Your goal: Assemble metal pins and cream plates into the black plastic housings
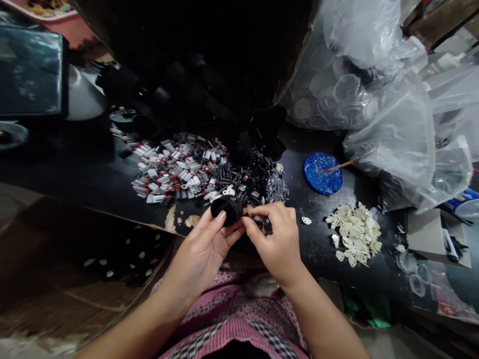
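Black cup-like part (226,211) is sitting near centre, open-mouthed and seemingly unfinished, the left hand (202,254) pinching it between thumb and fingers. The right hand (279,237) is bringing thumb and forefinger together beside it, anything between them not showing clearly. Farther left, grey-and-red tubes (179,172) are lying loose; right, pale plates (355,232) are lying unattached.

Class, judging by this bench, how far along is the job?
Done: nothing clearly; the heap behind is too dark to judge. In hand: one black cup in the left hand, the right hand pinching beside it. Left, seemingly: loose white-and-red parts and pale plates, still piled.
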Demonstrator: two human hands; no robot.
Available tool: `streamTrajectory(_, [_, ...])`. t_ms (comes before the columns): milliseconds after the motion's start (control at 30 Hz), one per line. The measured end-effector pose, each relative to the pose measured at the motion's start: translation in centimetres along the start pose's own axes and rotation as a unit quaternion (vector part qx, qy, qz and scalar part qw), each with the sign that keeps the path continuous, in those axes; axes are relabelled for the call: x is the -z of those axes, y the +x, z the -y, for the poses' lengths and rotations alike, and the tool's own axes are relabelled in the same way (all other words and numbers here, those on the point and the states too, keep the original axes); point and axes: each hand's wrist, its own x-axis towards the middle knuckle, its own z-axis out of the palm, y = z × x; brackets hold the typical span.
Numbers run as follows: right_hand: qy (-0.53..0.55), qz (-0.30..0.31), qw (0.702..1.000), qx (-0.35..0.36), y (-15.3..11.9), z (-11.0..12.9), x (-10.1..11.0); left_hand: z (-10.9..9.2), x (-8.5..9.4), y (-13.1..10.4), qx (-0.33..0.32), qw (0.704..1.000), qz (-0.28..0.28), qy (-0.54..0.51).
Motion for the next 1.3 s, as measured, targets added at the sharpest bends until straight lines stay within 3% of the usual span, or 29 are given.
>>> streamTrajectory(200, [-0.054, -0.012, 0.996, 0.066, -0.4, -0.1, 0.0, 0.0, 0.0, -0.4, -0.014, 1.0, -0.002, 0.0])
streamTrajectory(533, [-0.034, 0.005, 0.998, 0.054, -0.1, 0.2, 0.5, -0.1, -0.1, -0.4, -0.001, 1.0, -0.022, 0.003])
streamTrajectory(700, [-0.009, 0.013, 0.997, 0.073, -0.1, 0.0, 0.6, -0.4, 0.1, -0.1, 0.024, 1.0, -0.002, -0.008])
streamTrajectory(900, [0.062, -0.01, 0.998, -0.009, -0.3, 0.3, 0.2, 0.0, 0.1, -0.2, 0.053, 0.998, -0.029, -0.036])
streamTrajectory(1067, [0.018, -0.06, 0.998, 0.003, -0.7, 0.1, -0.5, 0.4, 0.2, -0.4, 0.02, 0.999, 0.008, -0.036])
streamTrajectory(1167, [0.023, -0.042, 0.999, 0.016, -0.5, 0.4, 0.1, 0.0, 0.5, -0.6, 0.016, 1.0, 0.025, 0.01])
streamTrajectory(1300, [0.108, -0.004, 0.994, -0.005, 0.3, 1.4, 1.7, -0.6, 0.9, -0.9, 0.016, 0.996, 0.027, 0.087])
